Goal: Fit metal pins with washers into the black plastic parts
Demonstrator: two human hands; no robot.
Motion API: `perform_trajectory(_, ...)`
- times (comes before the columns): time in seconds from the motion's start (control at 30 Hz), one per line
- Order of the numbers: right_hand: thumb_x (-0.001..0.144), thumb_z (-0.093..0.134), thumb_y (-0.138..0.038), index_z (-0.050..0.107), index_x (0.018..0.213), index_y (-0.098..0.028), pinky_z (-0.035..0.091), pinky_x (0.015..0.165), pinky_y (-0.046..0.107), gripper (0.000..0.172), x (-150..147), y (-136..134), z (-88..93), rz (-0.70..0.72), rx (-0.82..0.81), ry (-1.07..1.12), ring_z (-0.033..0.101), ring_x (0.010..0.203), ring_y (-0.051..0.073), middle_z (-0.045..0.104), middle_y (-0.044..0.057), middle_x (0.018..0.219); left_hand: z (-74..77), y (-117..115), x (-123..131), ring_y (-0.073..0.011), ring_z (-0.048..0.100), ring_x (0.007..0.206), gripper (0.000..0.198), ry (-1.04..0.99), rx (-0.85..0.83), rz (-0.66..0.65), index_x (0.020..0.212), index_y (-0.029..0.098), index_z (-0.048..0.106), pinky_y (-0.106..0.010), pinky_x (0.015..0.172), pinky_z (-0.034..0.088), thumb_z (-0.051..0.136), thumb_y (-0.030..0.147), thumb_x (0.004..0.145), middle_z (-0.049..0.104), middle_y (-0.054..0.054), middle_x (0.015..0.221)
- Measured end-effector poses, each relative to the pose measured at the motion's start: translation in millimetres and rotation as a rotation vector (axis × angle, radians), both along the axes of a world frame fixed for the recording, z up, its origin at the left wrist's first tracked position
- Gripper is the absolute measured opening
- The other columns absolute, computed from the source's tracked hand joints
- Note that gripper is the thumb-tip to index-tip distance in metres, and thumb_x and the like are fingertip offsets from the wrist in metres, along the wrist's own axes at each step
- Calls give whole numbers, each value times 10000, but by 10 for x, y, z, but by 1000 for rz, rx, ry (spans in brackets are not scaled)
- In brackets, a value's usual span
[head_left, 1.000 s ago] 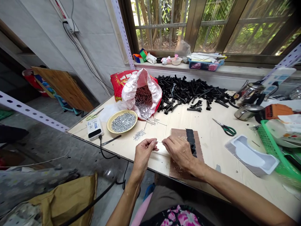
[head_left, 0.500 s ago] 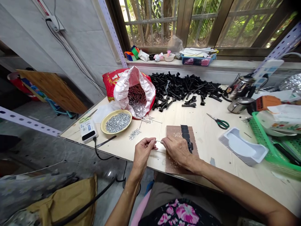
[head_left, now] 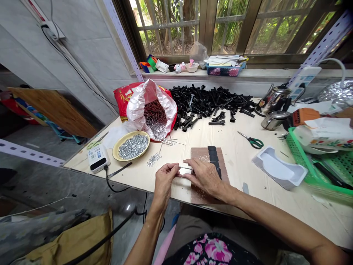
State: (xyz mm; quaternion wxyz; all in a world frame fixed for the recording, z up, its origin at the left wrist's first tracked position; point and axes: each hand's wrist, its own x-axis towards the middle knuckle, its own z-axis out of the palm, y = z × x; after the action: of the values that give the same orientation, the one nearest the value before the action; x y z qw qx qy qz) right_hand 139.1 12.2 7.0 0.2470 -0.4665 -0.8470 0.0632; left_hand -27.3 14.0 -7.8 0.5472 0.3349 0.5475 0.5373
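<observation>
Left hand (head_left: pixel 164 178) pinches a thin rod (head_left: pixel 185 168), right hand (head_left: pixel 205 176) with thumb and forefinger parted about its end

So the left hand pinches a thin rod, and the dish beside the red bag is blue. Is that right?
Not quite: the head view shows a yellow dish, not a blue one, beside the red bag. The left hand does pinch a thin rod.

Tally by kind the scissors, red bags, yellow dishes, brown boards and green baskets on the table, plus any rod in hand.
Green-handled metal scissors: 2
Open red-and-white bag: 1
Shallow round yellow dish: 1
Flat brown rectangular board: 1
Green plastic basket: 1
Slim metal rod: 1
Total: 7
</observation>
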Motion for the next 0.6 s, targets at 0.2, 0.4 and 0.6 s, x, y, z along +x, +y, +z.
perform_trajectory(0.2, 932, 445, -195, 609, 858, -187, 349, 690, 281, 179, 51, 11, 2, -57, 41, -82, 573, 769, 164, 637, 38, 828, 25, -2, 67, -86, 558, 539, 270, 32, 7, -30, 780, 97, 664, -227, 585, 460, 745, 311, 636, 640, -11, 663)
perform_trajectory(0.4, 912, 514, -289, 584, 991, -201, 348, 668, 276, 136, 39, -45, -21, -64, 19, 8, 566, 788, 161, 634, 38, 914, 11, -5, 43, -89, 554, 528, 263, 77, 45, -12, 771, 102, 662, -228, 578, 451, 738, 320, 645, 634, -9, 657)
perform_trajectory(0.6, 939, 450, -202, 639, 912, -199, 332, 685, 289, 190, 219, -57, -13, -96, 129, -87, 553, 804, 160, 637, 51, 888, 5, -3, 189, -89, 563, 560, 310, 17, 5, -55, 823, 98, 677, -231, 595, 488, 748, 340, 643, 655, -34, 718)
